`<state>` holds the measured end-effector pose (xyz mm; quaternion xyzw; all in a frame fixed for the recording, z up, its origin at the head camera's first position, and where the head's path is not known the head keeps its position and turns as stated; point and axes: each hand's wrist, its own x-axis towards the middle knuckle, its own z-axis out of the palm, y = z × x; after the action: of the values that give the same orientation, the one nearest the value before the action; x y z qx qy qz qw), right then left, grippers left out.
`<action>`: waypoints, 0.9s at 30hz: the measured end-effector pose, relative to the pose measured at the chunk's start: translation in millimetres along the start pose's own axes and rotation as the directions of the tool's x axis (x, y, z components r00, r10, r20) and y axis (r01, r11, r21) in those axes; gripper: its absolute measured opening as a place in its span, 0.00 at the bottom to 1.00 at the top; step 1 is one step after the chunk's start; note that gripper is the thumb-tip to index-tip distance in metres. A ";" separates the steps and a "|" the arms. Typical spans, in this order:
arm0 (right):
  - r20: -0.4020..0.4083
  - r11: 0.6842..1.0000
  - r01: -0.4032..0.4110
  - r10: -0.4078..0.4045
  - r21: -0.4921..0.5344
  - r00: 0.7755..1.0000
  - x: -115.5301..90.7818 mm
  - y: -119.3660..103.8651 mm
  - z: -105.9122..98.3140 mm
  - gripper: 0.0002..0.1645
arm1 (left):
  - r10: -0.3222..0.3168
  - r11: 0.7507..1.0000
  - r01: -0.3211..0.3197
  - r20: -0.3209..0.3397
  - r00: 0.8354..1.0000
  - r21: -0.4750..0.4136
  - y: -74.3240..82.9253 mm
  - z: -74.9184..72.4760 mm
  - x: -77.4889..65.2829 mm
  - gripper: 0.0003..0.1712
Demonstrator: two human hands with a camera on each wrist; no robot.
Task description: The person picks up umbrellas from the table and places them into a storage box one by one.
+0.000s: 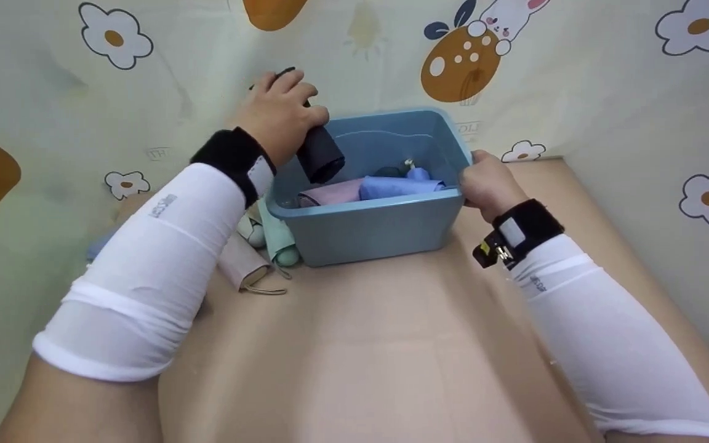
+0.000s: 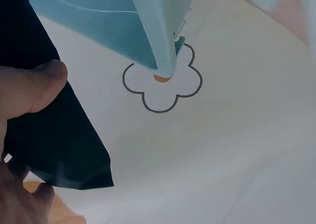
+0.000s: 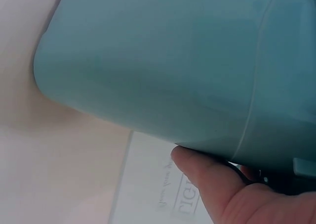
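Note:
My left hand (image 1: 280, 117) grips a black folded umbrella (image 1: 320, 154), tilted over the left side of a blue plastic bin (image 1: 379, 231). Its lower end points down into the bin; in the left wrist view, the thumb (image 2: 37, 85) lies across the dark fabric (image 2: 64, 140). With my right hand (image 1: 491, 183), I hold the bin's right end at the rim; the thumb (image 3: 202, 169) lies against the wall in the right wrist view. Inside the bin are a pink fabric roll (image 1: 333, 192), a blue one (image 1: 397, 187) and a dark rounded thing, partly hidden.
Left of the bin, partly behind my left forearm, lie a mint-green folded umbrella (image 1: 277, 237) and a pale pink one (image 1: 244, 267) with a wrist loop. A patterned sheet (image 1: 354, 74) hangs behind the bin. The surface (image 1: 379, 344) is light brown.

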<state>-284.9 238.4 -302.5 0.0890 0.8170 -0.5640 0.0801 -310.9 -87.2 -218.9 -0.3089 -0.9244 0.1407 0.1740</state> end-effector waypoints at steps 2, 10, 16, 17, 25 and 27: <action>0.002 1.000 -0.003 0.003 -0.009 1.000 0.5 0.2 0.6 0.44 | 0.033 0.999 -0.035 0.066 0.997 0.028 1.7 6.5 7.6 0.22; -0.009 1.000 0.009 -0.009 -0.009 1.000 -0.6 0.3 1.1 0.41 | 0.127 0.986 -0.147 0.223 0.967 0.073 13.0 34.1 17.3 0.26; -0.006 1.000 0.012 -0.012 0.005 1.000 -0.1 0.2 2.1 0.42 | 0.119 0.988 -0.142 0.278 0.953 0.064 19.0 31.2 11.4 0.27; -0.004 1.000 0.010 -0.010 0.003 1.000 0.0 0.4 2.1 0.42 | 0.117 0.988 -0.141 0.286 0.951 0.065 19.4 30.3 10.4 0.26; -0.007 1.000 0.008 -0.008 -0.004 1.000 0.4 -0.2 0.3 0.44 | 0.105 0.993 -0.116 0.232 0.967 0.033 21.5 27.5 10.1 0.24; -0.004 1.000 0.000 0.000 -0.005 1.000 0.5 0.0 -1.0 0.44 | 0.101 0.994 -0.108 0.214 0.971 0.018 21.7 28.4 9.7 0.23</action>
<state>-285.3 239.3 -302.2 0.0899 0.8187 -0.5617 0.0784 -318.5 -68.8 -250.1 -0.3377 -0.9180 0.1956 0.0708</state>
